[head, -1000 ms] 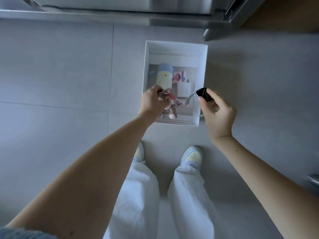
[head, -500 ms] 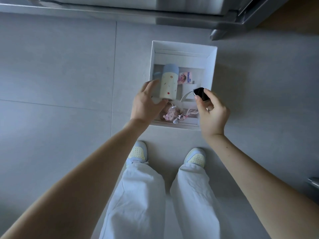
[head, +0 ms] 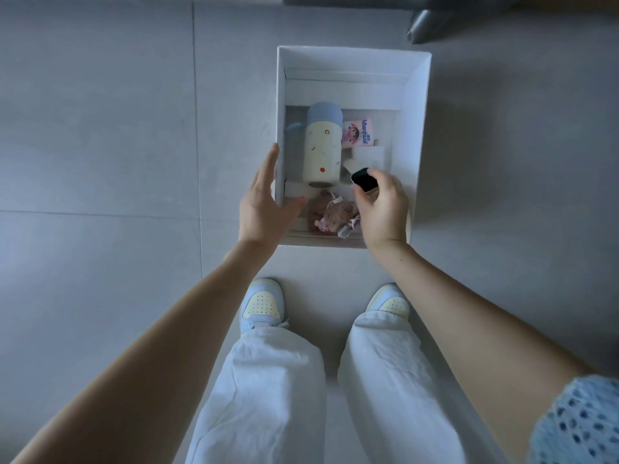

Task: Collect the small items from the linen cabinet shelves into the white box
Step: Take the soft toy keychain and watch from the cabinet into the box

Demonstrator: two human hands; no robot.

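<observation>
Her right hand (head: 382,204) pinches a small black watch (head: 364,179) (light, rigid, best held by its case) over the white box (head: 415,128), while the left hand (head: 264,202) hangs open beside it

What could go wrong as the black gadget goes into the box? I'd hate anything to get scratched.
1. The right hand holds the gadget above the box; let go from there, it may hit the bottle.
2. The bottle lies on its side and might roll onto the plush.
3. The left hand is open at the rim; a nudge could shift the box.
</observation>
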